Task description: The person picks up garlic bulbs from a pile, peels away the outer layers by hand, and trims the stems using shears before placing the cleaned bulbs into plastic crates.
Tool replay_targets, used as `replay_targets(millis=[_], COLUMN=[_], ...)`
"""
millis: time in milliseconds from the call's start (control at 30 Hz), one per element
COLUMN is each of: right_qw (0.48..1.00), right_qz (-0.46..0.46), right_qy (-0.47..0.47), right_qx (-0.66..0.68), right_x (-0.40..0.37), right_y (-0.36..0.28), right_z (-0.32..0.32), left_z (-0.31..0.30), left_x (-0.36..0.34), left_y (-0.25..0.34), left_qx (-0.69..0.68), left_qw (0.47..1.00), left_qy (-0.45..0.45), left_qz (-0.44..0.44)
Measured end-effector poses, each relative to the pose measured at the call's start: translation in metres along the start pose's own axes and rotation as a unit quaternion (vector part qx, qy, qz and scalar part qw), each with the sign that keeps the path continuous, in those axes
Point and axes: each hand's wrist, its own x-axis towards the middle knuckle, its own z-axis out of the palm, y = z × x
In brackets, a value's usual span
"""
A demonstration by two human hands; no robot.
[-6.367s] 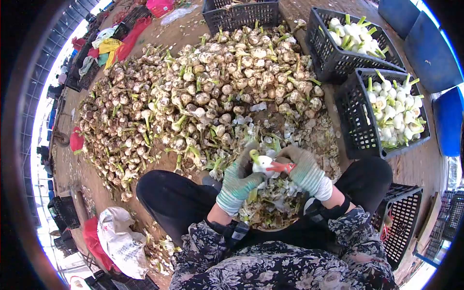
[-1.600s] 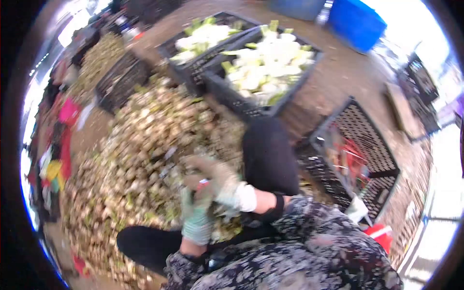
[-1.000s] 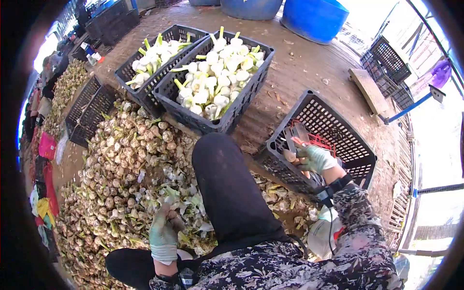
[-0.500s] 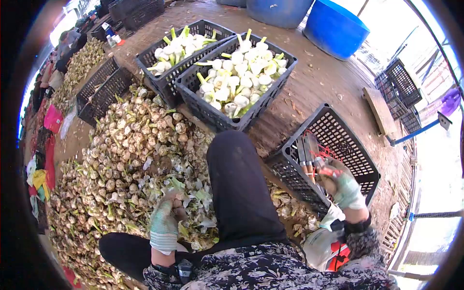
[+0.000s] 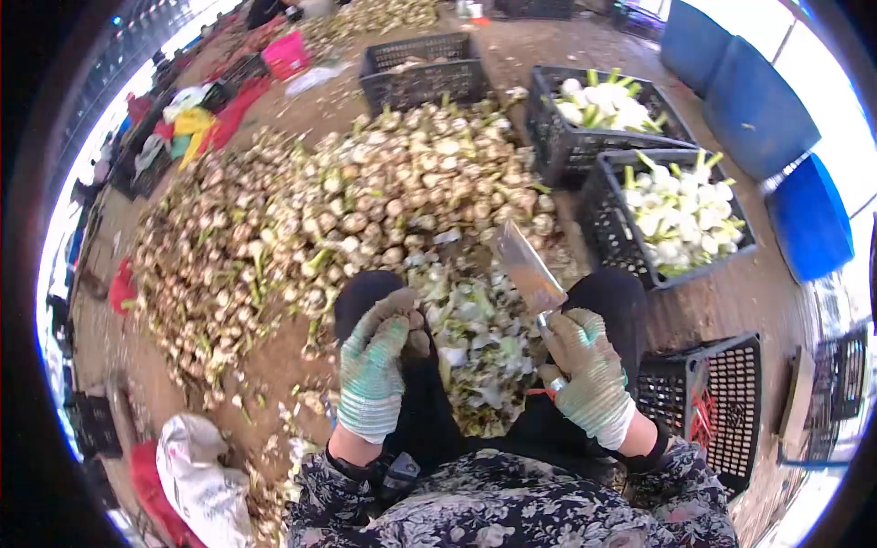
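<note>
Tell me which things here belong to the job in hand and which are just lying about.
Likely part of the job:
broad metal-bladed knife, in the right hand
heap of brownish-white round bulbs
pale and green leafy peelings
two black plastic crates of white bulbs

Probably just lying about:
crumpled white sack
rumpled yellow cloth
bright-blue round tub

"What's underfoot for us?"
"We see a brown floor (image 5: 283, 354), littered in places."
"And around us?"
"On our right we have big blue tubs (image 5: 763, 110), with bright white light (image 5: 813, 68) beyond them."
</note>
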Motion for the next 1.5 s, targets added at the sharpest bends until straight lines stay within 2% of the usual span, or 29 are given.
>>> replay_targets(millis=[67, 133, 200, 333, 367, 400, 467, 500, 600, 733, 900, 967, 1000, 1067, 1100, 1133, 1200, 1300, 1367, 1400, 1433, 1467, 1500], right_qw=[0.985, 0.984, 0.968, 0.947, 0.966, 0.965, 0.934, 0.928, 0.91, 0.939, 0.952, 0.986, 0.982, 0.997, 0.998, 0.998, 1.0, 0.998, 0.998, 0.997, 0.999, 0.999, 0.996], right_qz=[-0.088, -0.088, -0.088, -0.065, -0.008, -0.007, -0.043, -0.038, -0.035, -0.065, -0.054, -0.021, 0.09, -0.019, -0.064, -0.053, -0.007, -0.04, -0.038, -0.035, -0.047, -0.048, -0.077], right_qy=[-0.053, -0.051, -0.048, -0.065, -0.094, -0.095, -0.064, -0.101, -0.126, -0.123, -0.122, -0.136, -0.167, -0.032, 0.012, 0.017, -0.014, -0.009, -0.012, -0.019, -0.017, -0.015, 0.0], right_qx=[-0.141, -0.147, -0.231, -0.308, -0.241, -0.243, -0.348, -0.358, -0.393, -0.316, -0.275, -0.092, 0.018, 0.063, 0.011, -0.018, -0.002, 0.038, 0.051, 0.064, 0.008, 0.011, -0.033], right_x=[0.001, 0.0, 0.002, 0.012, 0.018, 0.021, 0.023, 0.024, 0.022, 0.021, 0.022, 0.029, 0.032, 0.048, 0.062, 0.072, 0.095, 0.121, 0.132, 0.137, 0.141, 0.145, 0.148], right_y=[0.007, 0.002, -0.008, -0.017, -0.024, -0.023, -0.019, -0.022, -0.027, -0.029, -0.03, -0.035, -0.031, -0.02, -0.017, -0.011, 0.001, 0.038, 0.029, 0.026, 0.028, 0.028, 0.028], right_z=[0.021, 0.035, 0.045, 0.064, 0.062, 0.066, 0.073, 0.074, 0.079, 0.082, 0.076, 0.052, 0.046, 0.035, 0.032, 0.031, 0.031, 0.047, 0.045, 0.046, 0.047, 0.048, 0.049], left_z=[-0.012, -0.024, -0.034, -0.037, -0.036, -0.037, -0.039, -0.041, -0.047, -0.051, -0.048, -0.047, -0.046, -0.039, -0.034, -0.029, -0.017, -0.001, 0.002, 0.005, 0.009, 0.014, 0.019], left_x=[-0.006, -0.006, -0.003, 0.006, 0.008, 0.01, 0.014, 0.015, 0.02, 0.027, 0.032, 0.034, 0.035, 0.039, 0.043, 0.047, 0.059, 0.079, 0.098, 0.104, 0.109, 0.114, 0.117], left_y=[0.014, 0.019, 0.019, 0.014, 0.013, 0.011, 0.008, 0.007, 0.003, -0.004, -0.005, -0.003, -0.002, 0.001, 0.003, 0.004, 0.006, 0.01, 0.009, 0.012, 0.014, 0.016, 0.022], left_qx=[0.009, -0.07, -0.07, -0.068, -0.077, -0.088, -0.083, -0.077, -0.099, -0.125, -0.106, -0.096, -0.086, -0.059, -0.032, -0.031, 0.071, 0.143, 0.24, 0.243, 0.306, 0.368, 0.37], left_qw=[1.0, 0.997, 0.997, 0.995, 0.995, 0.994, 0.994, 0.994, 0.994, 0.99, 0.99, 0.991, 0.993, 0.995, 0.997, 0.997, 0.997, 0.987, 0.959, 0.959, 0.929, 0.892, 0.893], left_qy=[0.027, 0.038, 0.04, 0.068, 0.068, 0.068, 0.069, 0.07, 0.045, 0.05, 0.076, 0.07, 0.061, 0.057, 0.053, 0.048, 0.002, -0.067, -0.132, -0.13, -0.173, -0.216, -0.243], left_qz=[0.009, 0.008, -0.008, -0.002, -0.002, -0.002, -0.007, -0.009, -0.026, -0.044, -0.056, -0.054, -0.053, -0.055, -0.055, -0.054, -0.019, 0.017, 0.071, 0.074, 0.112, 0.149, 0.078])
